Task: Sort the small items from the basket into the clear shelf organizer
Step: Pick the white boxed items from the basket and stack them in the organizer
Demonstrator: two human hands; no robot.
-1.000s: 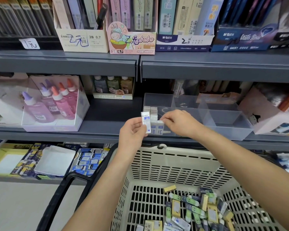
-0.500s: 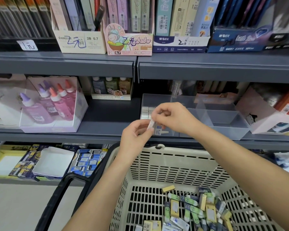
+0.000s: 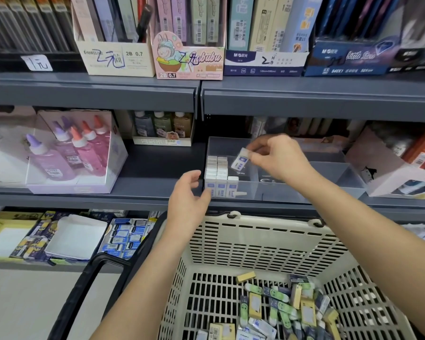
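Observation:
My right hand (image 3: 276,157) pinches a small white and blue eraser (image 3: 241,160) above the left compartment of the clear shelf organizer (image 3: 329,182). Rows of the same white erasers (image 3: 217,175) stand packed at the left end of that compartment. My left hand (image 3: 188,200) hovers empty, fingers loosely curled, just in front of the organizer's left corner. Below, the beige plastic basket (image 3: 255,244) holds several small packaged erasers (image 3: 280,310) in green, yellow and blue wrappers.
The organizer sits on a grey shelf (image 3: 157,190), with a box of glue bottles (image 3: 69,153) to the left and a pink carton (image 3: 383,168) to the right. The shelf above (image 3: 304,99) overhangs closely. The basket's black handle (image 3: 84,290) hangs at the left.
The eraser passed from my left hand to my right, which lifted it up and right over the organizer. My left hand dropped back, empty.

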